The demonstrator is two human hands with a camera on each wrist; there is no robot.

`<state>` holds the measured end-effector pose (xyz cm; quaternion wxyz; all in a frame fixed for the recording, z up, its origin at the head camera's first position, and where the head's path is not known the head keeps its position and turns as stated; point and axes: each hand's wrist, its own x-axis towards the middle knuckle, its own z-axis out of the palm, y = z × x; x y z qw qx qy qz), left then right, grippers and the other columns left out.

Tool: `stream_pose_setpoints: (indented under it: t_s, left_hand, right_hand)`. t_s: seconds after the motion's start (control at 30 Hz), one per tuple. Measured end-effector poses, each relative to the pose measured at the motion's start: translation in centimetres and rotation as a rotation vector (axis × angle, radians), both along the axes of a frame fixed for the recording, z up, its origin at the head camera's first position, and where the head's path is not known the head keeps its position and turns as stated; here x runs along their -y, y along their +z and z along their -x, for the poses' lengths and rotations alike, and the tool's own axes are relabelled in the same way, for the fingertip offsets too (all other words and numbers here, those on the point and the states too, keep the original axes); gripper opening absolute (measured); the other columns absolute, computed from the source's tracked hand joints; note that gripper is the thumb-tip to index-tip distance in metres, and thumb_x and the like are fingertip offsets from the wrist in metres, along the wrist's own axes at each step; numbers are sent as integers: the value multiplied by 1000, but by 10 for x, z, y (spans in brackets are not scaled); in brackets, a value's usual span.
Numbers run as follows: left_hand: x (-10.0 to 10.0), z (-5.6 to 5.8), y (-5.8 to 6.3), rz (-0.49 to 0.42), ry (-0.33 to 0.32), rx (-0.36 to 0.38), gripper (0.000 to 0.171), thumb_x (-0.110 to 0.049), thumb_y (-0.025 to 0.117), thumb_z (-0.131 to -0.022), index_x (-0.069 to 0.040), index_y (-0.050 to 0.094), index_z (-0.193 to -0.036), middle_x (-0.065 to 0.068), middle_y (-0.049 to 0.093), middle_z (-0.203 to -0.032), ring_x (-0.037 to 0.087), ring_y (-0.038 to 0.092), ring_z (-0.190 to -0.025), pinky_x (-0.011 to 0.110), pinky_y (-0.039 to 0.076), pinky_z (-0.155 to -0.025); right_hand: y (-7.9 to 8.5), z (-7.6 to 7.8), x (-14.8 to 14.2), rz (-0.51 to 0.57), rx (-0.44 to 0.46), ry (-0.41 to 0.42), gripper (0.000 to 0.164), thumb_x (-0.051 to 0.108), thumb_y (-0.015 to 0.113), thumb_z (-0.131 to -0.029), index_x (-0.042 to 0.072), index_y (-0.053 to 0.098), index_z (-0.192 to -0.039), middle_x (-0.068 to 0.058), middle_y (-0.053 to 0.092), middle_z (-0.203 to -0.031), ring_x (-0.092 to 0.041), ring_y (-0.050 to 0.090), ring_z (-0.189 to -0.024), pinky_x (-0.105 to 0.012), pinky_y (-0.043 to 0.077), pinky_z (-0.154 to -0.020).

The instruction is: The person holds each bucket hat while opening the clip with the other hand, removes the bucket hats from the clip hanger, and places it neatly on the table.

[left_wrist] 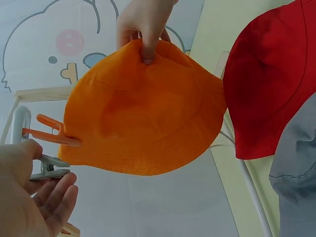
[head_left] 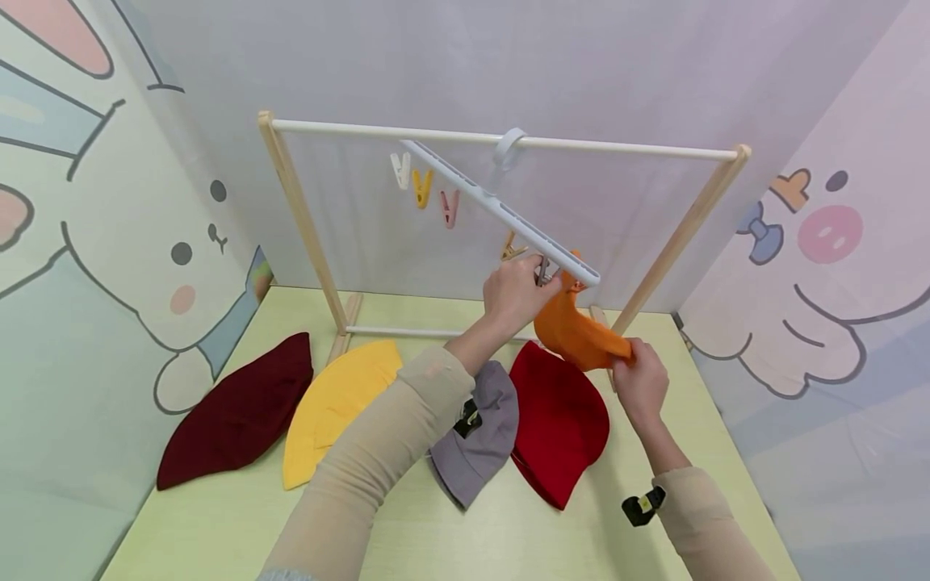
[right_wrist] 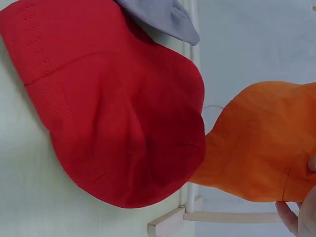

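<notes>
An orange bucket hat hangs at the near end of a white hanger bar, its brim edge caught in an orange clothespin. My left hand pinches a grey clothespin by its handles; in the left wrist view its jaws are right at the hat's brim edge. On the hat's other side my right hand grips the crown between thumb and fingers, keeping the hat stretched out sideways. A tan clothespin hangs just beyond my left hand.
White, yellow and pink clothespins dangle from the hanger's far half. The hanger hooks over a rack's white rail. Maroon, yellow, grey and red bucket hats lie on the pale table.
</notes>
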<state>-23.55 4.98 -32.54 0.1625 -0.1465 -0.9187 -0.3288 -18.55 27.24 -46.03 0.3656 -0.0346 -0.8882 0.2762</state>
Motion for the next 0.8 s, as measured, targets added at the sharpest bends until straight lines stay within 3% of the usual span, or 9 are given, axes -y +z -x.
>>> stream_pose_setpoints:
  t_s: [0.47,0.8]
  left_hand:
    - [-3,0,0,-32,-2,2,23,-38,59,-85,-18,55,-76,-6,52,-60,10,44,-46,20,30,-39]
    - [-3,2,-2,-20,35,27,26,-41,58,-86,-17,53,-78,-5,50,-61,11,44,-46,21,31,-40]
  right_hand:
    - [23,-7,-4,13,-29,-33,12,3,60,-79,0,66,-89,-19,61,-80,-35,55,-71,-48,41,-65]
    - [31,-16,-2,13,-40,-10,11,2,61,-79,-1,66,-89,-17,60,-78,-30,52,-66,-41,39,-61]
